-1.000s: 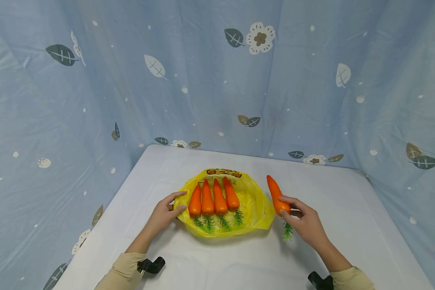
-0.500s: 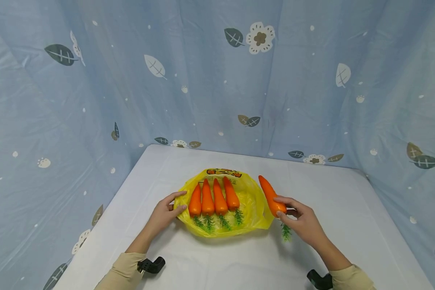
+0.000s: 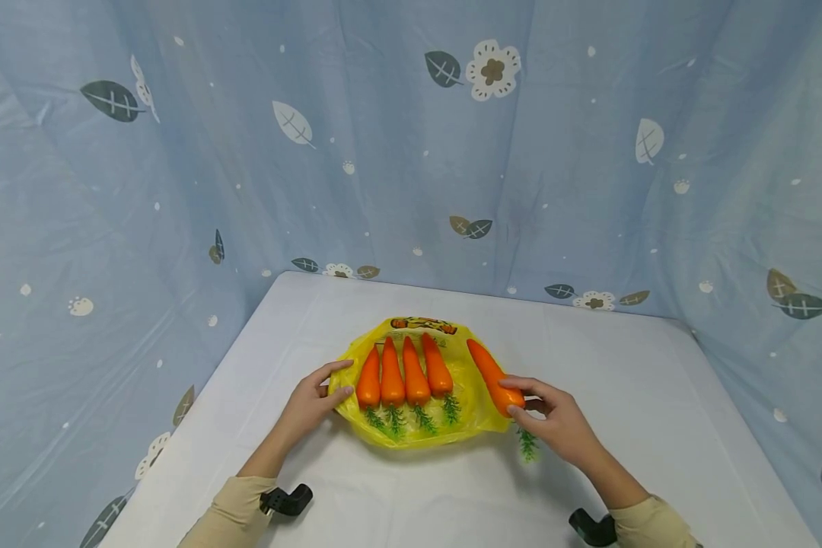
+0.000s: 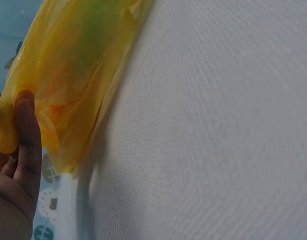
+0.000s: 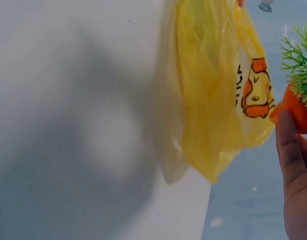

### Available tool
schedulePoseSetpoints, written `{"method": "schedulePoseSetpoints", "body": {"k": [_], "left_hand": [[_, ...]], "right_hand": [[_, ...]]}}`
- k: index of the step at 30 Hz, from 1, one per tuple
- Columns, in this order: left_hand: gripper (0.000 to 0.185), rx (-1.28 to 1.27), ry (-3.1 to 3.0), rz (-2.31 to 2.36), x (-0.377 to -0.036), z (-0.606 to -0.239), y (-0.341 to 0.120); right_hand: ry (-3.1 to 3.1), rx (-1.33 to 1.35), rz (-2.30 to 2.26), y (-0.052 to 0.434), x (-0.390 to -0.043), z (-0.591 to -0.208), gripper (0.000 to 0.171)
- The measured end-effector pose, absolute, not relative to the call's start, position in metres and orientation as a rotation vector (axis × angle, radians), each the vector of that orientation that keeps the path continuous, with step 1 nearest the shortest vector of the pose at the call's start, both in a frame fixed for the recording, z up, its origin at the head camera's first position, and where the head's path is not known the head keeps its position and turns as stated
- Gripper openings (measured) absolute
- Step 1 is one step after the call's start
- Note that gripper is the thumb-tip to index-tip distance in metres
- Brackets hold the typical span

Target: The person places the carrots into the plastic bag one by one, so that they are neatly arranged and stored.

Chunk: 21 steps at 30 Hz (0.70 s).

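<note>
A yellow plastic bag (image 3: pixel 476 415) lies spread open on the white table, with several carrots (image 3: pixel 392 377) side by side in its left half, their green tops toward me. My left hand (image 3: pixel 315 396) pinches the bag's left rim between thumb and fingers; in the left wrist view the thumb presses on the yellow film (image 4: pixel 68 100). My right hand (image 3: pixel 551 418) holds another carrot (image 3: pixel 489 373) by its thick end, tip pointing away and left. This carrot overlaps the bag's right rim in the head view. Its leafy top (image 5: pixel 301 65) shows in the right wrist view.
The white tabletop (image 3: pixel 411 502) surrounds the bag. A blue patterned curtain (image 3: pixel 383 167) encloses the back and sides. A black wrist camera mount (image 3: pixel 286 500) sits on my left wrist, another black mount (image 3: pixel 592 527) on my right.
My right hand has moved left with the carrot, from beside the bag to over its right rim. My left hand and the carrots in the bag have stayed put.
</note>
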<state>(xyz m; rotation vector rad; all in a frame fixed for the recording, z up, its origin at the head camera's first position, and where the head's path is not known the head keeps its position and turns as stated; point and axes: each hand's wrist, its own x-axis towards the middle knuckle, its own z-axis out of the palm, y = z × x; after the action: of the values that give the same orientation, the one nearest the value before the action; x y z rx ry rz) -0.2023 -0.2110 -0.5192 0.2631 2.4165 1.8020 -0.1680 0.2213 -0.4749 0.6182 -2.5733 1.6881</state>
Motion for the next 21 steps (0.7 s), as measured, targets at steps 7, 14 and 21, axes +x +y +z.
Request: {"method": "schedulePoseSetpoints", "body": {"k": [7,14,21], "left_hand": [[0.052,0.264,2.409,1.808,-0.203,-0.519,-0.211],[0.052,0.269,2.41,1.802,-0.203,-0.52,-0.212],[0.052,0.259,2.417,1.79,-0.203,-0.521,-0.211]], "right_hand": [[-2.593,0.623,1.683,0.212,-0.174,-0.48,0.033],[-2.646,0.562,1.713,0.201,-0.18,-0.481,0.034],[-2.666,0.534,1.748,0.19,-0.189,-0.482,0.035]]}}
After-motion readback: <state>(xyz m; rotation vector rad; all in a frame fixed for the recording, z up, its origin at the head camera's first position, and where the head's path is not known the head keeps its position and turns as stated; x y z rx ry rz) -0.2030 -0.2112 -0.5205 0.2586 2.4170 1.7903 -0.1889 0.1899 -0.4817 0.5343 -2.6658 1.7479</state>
